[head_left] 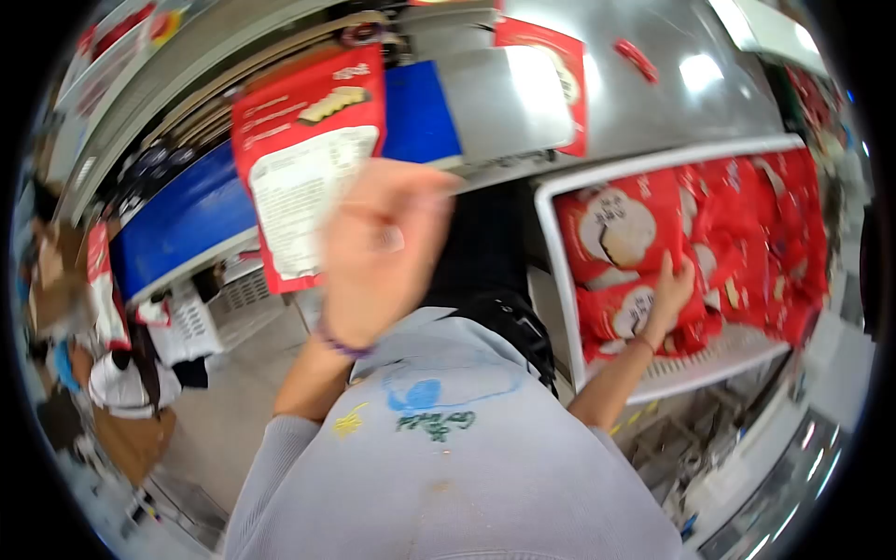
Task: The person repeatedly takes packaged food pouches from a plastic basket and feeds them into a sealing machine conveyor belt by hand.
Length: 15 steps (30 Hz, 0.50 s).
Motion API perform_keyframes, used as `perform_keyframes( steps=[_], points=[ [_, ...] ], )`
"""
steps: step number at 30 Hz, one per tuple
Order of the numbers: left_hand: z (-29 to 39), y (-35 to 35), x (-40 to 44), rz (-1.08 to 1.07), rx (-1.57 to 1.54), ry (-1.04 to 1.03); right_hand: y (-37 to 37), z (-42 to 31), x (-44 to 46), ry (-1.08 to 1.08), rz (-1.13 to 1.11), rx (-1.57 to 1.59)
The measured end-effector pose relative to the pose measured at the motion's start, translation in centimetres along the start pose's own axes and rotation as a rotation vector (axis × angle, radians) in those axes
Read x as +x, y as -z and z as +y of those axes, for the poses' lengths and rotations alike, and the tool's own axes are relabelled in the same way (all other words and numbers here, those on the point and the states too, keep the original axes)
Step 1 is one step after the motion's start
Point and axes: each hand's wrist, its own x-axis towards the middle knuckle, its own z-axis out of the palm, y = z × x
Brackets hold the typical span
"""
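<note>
Blurred by motion, my left hand (383, 252) is closed at the right edge of a red pouch (303, 182) with a white label panel. That pouch is raised over the front edge of a blue belt (187, 224); part of it is hidden behind the hand. On the right, my right hand (670, 297) reaches into a white bin (555, 280) full of red pouches. Its fingers are closed on a pouch (635, 303) near the bin's left side.
Another red pouch (574, 84) lies partly under a metal plate (513, 103) on the steel table (653, 112). A small red item (637, 61) is farther back. At the far left are a person in white (131, 383) and a white perforated basket (187, 327).
</note>
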Motion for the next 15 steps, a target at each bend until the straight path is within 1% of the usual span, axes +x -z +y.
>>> perform_keyframes(
  steps=[1, 2, 3, 4, 5, 7, 8, 9, 10, 11, 13, 14, 15],
  points=[
    [0.3, -1.6, 0.3, -0.134, 0.071, -0.135, 0.4, -3.7, -1.3, -0.021, -0.039, 0.088],
    [0.1, -3.5, 0.2, -0.218, 0.004, -0.125, 0.9, -5.1, -1.8, 0.005, -0.124, 0.192],
    [0.1, -5.1, 0.1, -0.249, -0.016, -0.120, 0.8, -8.6, -2.7, 0.051, -0.162, 0.370],
    [0.0, -6.2, 0.7, -0.332, 0.012, -0.122, 1.4, -11.5, -3.4, 0.064, -0.246, 0.437],
    [0.0, -6.8, 1.3, -0.374, -0.022, -0.085, 2.3, -14.3, -4.2, 0.084, -0.322, 0.501],
    [-1.2, -9.2, 2.2, -0.344, -0.143, -0.178, 4.1, -17.7, -3.9, 0.188, -0.349, 0.565],
    [-1.5, -9.8, 2.7, -0.436, -0.281, -0.151, 5.1, -18.8, -3.4, 0.322, -0.401, 0.558],
    [-1.7, -10.1, 3.1, -0.526, -0.421, -0.124, 5.8, -19.3, -2.8, 0.388, -0.433, 0.626],
    [-1.7, -9.9, 3.5, -0.709, -0.392, 0.022, 6.0, -19.8, -2.0, 0.465, -0.467, 0.692],
    [-2.1, -10.1, 3.5, -0.703, -0.390, 0.017, 5.9, -20.7, -1.1, 0.542, -0.503, 0.756],
    [-3.5, -10.7, 3.0, -0.529, -0.603, 0.056, 4.1, -23.1, -0.8, 0.259, -0.244, 0.859],
    [-3.0, -10.4, 2.9, -0.385, -0.690, 0.205, 2.7, -24.0, 0.1, 0.267, -0.360, 0.903],
    [-2.9, -9.8, 3.4, -0.265, -0.680, 0.233, 1.6, -22.2, 0.6, -0.105, -0.350, 0.681]
  ],
)
